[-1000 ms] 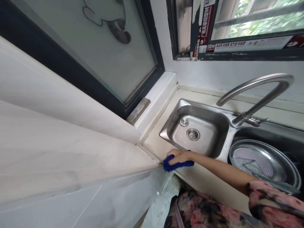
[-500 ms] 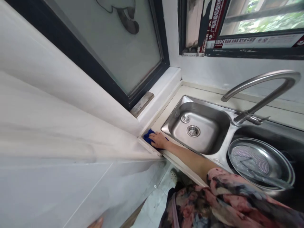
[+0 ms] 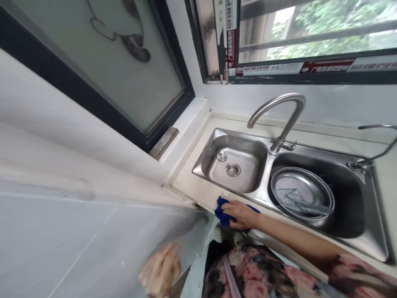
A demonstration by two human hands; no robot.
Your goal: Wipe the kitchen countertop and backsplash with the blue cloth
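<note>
1. Blue cloth [image 3: 221,213], just in front of the sink [image 3: 263,179]: partly hidden under the right hand [image 3: 243,214].
2. Left hand [image 3: 161,269], well off the sink's front left: blurred, cut off below; how far it closes, or on what, I cannot tell.
3. Right forearm [image 3: 294,236] slants along the sink's front; the right hand's fingers bend over the cloth, gripping it.

On my feed a pale worktop [image 3: 201,190] runs along a white wall [image 3: 226,99] at its far edge, beneath a dark-framed window [image 3: 279,54] with daylight and foliage [image 3: 328,45] beyond. By the left edge, a dark-framed frosted pane [image 3: 124,82] stands above a white ledge [image 3: 187,124]; I see grey tiling [image 3: 46,240] and pale floor [image 3: 195,273] off the near left corner.
</note>
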